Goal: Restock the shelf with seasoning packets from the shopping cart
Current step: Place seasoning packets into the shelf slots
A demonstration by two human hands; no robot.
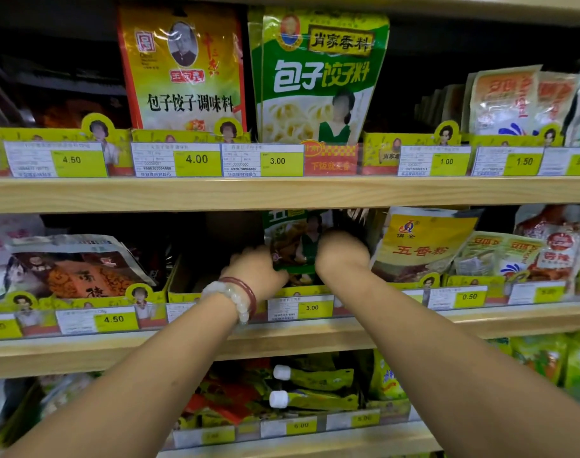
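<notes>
A: Which step is this?
B: Seating, I'd say. Left hand and right hand each have a curled grip on a side of one green seasoning packet, upright in the middle shelf slot.
A: Next?
B: Likely push it back, let go. Two hands, one packet held; no cart in view

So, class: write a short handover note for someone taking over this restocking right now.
Left hand and right hand both grip one green packet, upright, in the middle shelf slot above the 3.00 tag.
Done: packet at its slot, not released.
Left: seat it, let go, fetch more. The cart is out of view, so the remaining stock is unknown.
</notes>
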